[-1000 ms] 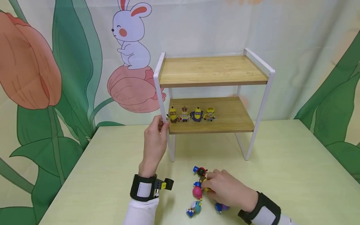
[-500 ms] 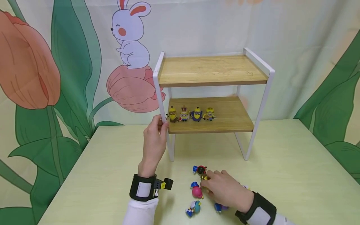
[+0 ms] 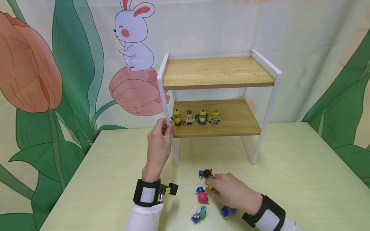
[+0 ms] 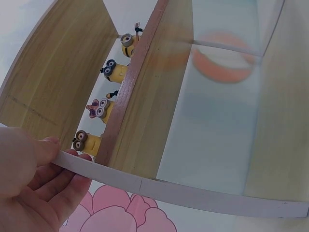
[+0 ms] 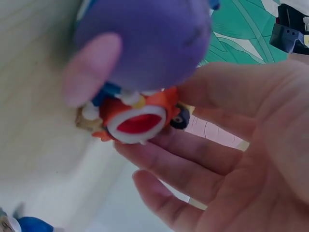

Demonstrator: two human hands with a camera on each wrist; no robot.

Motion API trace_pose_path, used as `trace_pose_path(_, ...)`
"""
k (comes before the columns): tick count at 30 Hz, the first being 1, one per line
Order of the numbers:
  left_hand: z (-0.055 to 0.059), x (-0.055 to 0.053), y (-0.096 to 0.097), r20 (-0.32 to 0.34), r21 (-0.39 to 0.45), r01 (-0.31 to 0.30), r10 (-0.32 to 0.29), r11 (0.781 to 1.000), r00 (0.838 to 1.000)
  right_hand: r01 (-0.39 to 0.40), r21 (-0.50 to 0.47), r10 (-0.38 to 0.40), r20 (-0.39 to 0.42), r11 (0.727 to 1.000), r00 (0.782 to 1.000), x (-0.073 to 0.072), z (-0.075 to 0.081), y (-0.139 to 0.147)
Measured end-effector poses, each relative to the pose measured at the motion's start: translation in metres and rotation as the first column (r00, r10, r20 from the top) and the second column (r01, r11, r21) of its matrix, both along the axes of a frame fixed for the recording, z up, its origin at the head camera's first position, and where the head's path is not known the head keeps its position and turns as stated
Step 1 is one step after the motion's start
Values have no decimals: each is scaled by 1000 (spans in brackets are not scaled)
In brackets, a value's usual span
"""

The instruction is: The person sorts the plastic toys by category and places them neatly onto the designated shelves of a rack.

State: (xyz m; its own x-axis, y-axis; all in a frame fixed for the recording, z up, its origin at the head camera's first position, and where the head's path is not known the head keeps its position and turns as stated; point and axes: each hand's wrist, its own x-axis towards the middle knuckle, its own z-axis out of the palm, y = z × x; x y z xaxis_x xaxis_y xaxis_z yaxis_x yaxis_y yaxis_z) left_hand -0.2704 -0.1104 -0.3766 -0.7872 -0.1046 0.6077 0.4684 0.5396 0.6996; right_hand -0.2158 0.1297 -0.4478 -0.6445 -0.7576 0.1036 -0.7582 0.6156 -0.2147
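the right hand (image 3: 235, 191) has its fingers curled round a toy figure (image 3: 211, 187), mostly hidden, yellow where it shows, well in from the side edges of the table (image 3: 292, 173). the left hand (image 3: 159, 146) pinches a white shelf post (image 3: 163, 99).

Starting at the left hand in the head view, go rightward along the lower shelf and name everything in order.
Left hand → minion in brown → crowned minion → minion in a blue cape → one-goggled minion → rack's right front leg.
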Motion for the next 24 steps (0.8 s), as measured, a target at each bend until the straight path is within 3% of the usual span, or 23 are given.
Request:
trace_pose_path(17, -1, -1, 0, 0, -3, -3, 3, 1000, 1000, 58, -55, -53, 90, 997, 995, -7, -3, 0)
trace_pose_path(24, -1, -2, 0, -7, -8, -5, 5, 1000, 1000, 53, -124, -57, -33, 991, 998, -9, 8, 6)
